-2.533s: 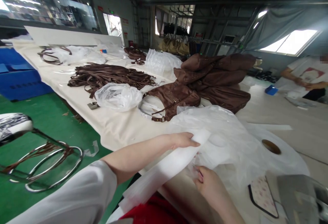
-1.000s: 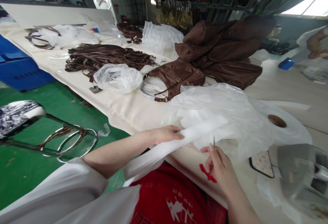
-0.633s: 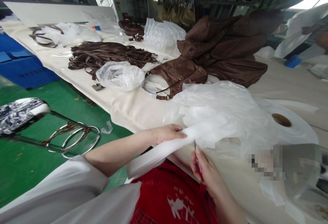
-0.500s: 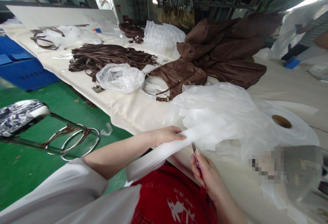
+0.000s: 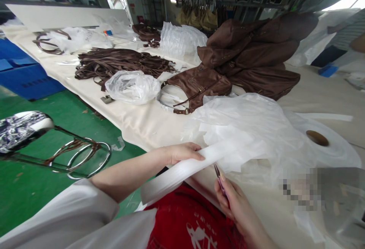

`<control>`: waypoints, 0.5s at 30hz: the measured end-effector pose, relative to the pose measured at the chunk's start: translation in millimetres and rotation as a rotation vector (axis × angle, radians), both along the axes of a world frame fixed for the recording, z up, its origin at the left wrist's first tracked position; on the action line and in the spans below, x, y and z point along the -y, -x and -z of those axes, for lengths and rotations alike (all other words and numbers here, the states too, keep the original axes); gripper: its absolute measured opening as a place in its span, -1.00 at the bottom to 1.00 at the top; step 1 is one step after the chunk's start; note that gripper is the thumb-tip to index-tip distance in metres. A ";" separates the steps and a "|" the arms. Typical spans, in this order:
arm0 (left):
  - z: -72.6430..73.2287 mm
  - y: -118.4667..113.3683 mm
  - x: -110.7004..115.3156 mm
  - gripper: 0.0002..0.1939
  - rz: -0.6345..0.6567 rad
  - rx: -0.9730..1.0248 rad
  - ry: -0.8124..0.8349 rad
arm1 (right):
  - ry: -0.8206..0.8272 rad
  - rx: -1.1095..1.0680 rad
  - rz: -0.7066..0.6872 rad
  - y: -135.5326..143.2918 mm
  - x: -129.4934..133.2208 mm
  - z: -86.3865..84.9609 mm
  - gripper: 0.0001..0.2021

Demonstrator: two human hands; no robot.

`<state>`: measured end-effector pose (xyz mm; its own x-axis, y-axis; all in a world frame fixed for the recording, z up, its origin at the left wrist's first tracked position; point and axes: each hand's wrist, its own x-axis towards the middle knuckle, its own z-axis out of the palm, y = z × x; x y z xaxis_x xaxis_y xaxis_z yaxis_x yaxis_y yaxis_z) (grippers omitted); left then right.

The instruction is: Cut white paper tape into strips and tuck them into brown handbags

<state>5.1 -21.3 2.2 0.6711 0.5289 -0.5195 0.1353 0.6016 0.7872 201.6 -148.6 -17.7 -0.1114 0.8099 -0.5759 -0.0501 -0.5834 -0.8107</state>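
Observation:
A long white strip of thin, soft-looking sheet [image 5: 168, 180] runs slantwise across my front, its far end lying on a heap of similar white pieces [image 5: 228, 131]. My left hand [image 5: 185, 153] pinches this strip near its middle, thumb on top. Held low on the right, thread snips [image 5: 219, 175] with dark pointed blades and a pinkish-red handle sit in my right hand [image 5: 234, 199]. The blade tips point up at the strip's lower edge, very close to it; whether they touch I cannot tell. My palm hides most of the snips' handle.
Brown bags [image 5: 251, 55] are piled behind the white heap, with one brown bag [image 5: 199, 85] lying in front. Brown straps [image 5: 119, 64] and a clear plastic bag [image 5: 132, 87] lie leftward. A white roll [image 5: 339, 154] is at right. A stool [image 5: 25, 127] stands on the green floor.
My right hand and the snips have shifted slightly down and right, the blade tips a little lower against the strip. My left hand keeps its pinch, having moved only slightly.

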 end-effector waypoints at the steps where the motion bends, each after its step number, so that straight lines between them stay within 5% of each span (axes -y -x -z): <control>1: 0.2 0.1 -0.4 -0.54 0.004 -0.004 -0.005 | 0.005 0.008 -0.001 -0.4 0.1 -0.3 -0.46; 6: 2.1 1.2 -0.3 -0.51 0.057 -0.054 -0.105 | 0.009 0.012 -0.012 0.0 -3.4 1.8 -0.47; 15: -5.0 3.7 -1.2 -0.53 0.204 -0.187 -0.655 | -0.024 0.010 -0.031 4.0 -16.6 -0.4 -0.48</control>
<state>1.4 -20.1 7.2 0.7205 0.6453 -0.2539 0.3633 -0.0392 0.9309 197.6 -132.0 -17.2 -0.1311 0.8194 -0.5580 -0.0240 -0.5653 -0.8245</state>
